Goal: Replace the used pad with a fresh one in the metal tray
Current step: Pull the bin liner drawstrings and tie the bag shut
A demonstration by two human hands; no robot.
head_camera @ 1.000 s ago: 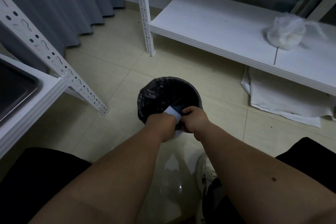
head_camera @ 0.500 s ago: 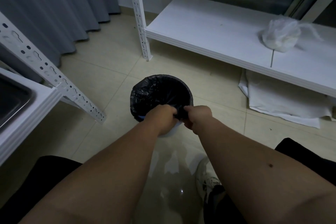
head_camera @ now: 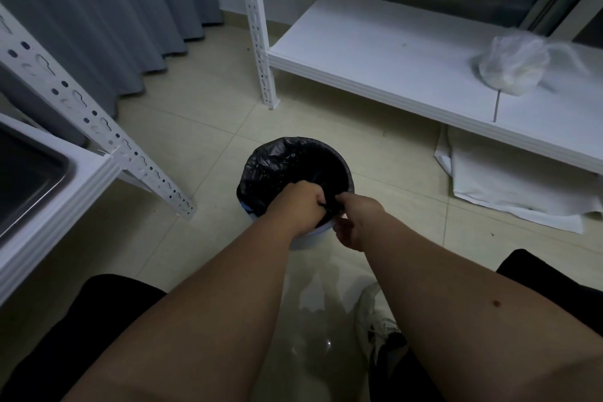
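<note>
A small white bin (head_camera: pixel 308 240) lined with a black bag (head_camera: pixel 277 166) stands on the tiled floor in front of me. My left hand (head_camera: pixel 298 206) is fisted at the bin's near rim, gripping the bag's edge. My right hand (head_camera: pixel 357 222) pinches the same black edge just to the right. No pad shows in the dark bin. The metal tray (head_camera: pixel 29 179) sits on the white shelf at the far left, only its corner in view.
A white shelf post (head_camera: pixel 98 121) slants between the tray and the bin. A low white shelf (head_camera: pixel 391 75) at the back right carries a clear plastic bag (head_camera: pixel 512 65). White sheets (head_camera: pixel 509 186) lie on the floor under it. Grey curtains hang at the back left.
The white pad held between my hands over the bin a second ago is gone from sight. Both hands have dropped to the bin's near rim and closed on the black bag.
</note>
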